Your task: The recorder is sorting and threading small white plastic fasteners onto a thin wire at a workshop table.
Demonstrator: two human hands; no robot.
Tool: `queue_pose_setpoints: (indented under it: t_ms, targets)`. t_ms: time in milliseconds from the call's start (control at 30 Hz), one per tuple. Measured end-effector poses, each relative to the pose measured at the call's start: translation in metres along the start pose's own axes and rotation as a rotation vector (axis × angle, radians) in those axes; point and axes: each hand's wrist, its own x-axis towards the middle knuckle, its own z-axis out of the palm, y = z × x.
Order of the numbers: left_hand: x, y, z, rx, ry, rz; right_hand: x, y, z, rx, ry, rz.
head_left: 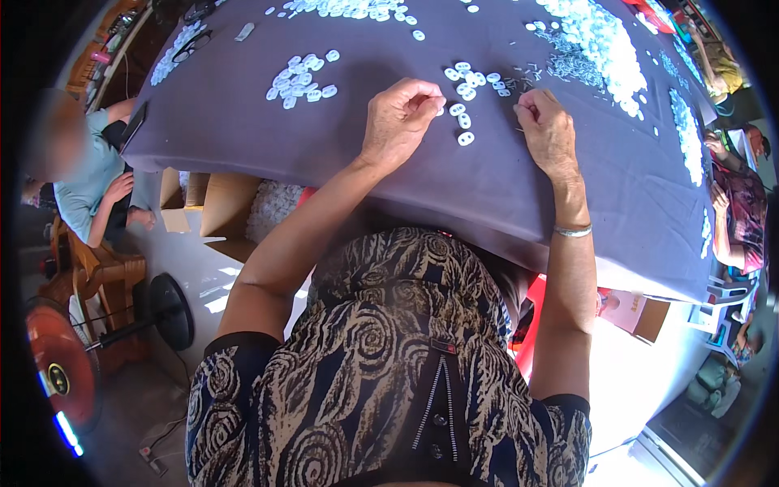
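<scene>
My left hand (399,123) is closed in a pinch over the dark cloth, with a bit of a small white plastic piece showing at its fingertips. To its right lies a loose cluster of white oval pieces with two holes (465,120), some trailing toward me. My right hand (548,130) is also closed, thumb against fingers; what it pinches is too small to make out. Just beyond it are scattered small dark screws or pins (527,75), which run into a denser heap (574,63). A separate group of white pieces (299,81) sits left of my left hand.
Large heaps of white pieces (604,49) cover the table's far right, with another pile (349,6) at the far edge. Eyeglasses (193,45) lie at the left. Cardboard boxes (223,207) and a fan (61,377) stand below. Other people sit at both sides.
</scene>
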Motion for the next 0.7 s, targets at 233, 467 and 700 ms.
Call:
queue_pose_setpoints:
  t_ms: [233, 467, 700]
  targets:
    - [0.005, 0.000, -0.003, -0.108, 0.160, -0.032, 0.003, 0.015, -0.006, 0.283, 0.143, -0.013]
    - [0.004, -0.003, -0.005, -0.027, 0.108, -0.026, 0.000, 0.009, 0.000, 0.367, 0.153, -0.007]
    - [0.003, -0.008, -0.003, 0.007, 0.089, 0.022, 0.009, -0.004, 0.002, 0.139, 0.113, -0.066]
